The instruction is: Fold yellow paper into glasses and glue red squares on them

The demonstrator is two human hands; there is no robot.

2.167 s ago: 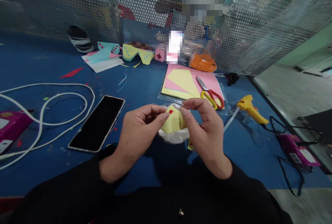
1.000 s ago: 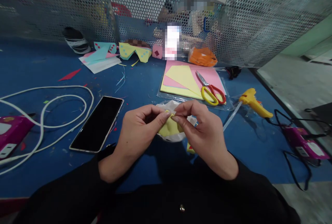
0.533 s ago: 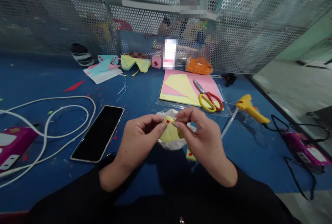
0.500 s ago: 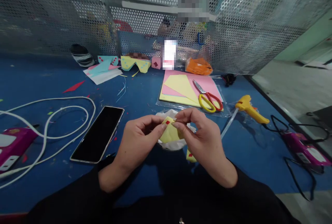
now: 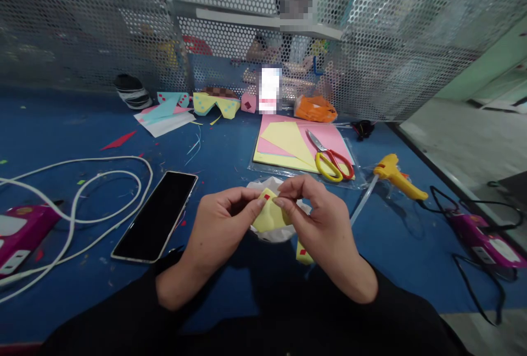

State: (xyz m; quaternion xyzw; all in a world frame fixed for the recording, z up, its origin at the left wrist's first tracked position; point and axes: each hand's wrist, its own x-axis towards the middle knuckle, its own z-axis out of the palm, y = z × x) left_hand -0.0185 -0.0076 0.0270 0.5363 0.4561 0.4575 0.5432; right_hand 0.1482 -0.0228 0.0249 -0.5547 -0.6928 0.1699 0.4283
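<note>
My left hand (image 5: 222, 224) pinches the left edge of a yellow paper piece (image 5: 272, 217) with a small red diamond (image 5: 267, 196) near its top. From the other side my right hand (image 5: 317, 224) has thumb and forefinger pressed together at the paper's upper right; whether a tiny bit lies between them I cannot make out. Under the paper is a crumpled white lining in a round container (image 5: 274, 235), partly covered by the hands. Another yellow piece with red marks (image 5: 303, 251) lies on the table, half hidden by my right hand.
Red-and-yellow scissors (image 5: 329, 158) lie on coloured paper sheets (image 5: 284, 136) ahead. A yellow glue gun (image 5: 397, 174) rests at right, its cord running to a purple power strip (image 5: 488, 240). A phone (image 5: 156, 216) and a white cable (image 5: 135, 163) are at left; yellow paper glasses (image 5: 216, 104) stand behind.
Both hands keep their pinch on the yellow paper, with only slight finger movement at the red diamond. The whole view has shifted slightly.
</note>
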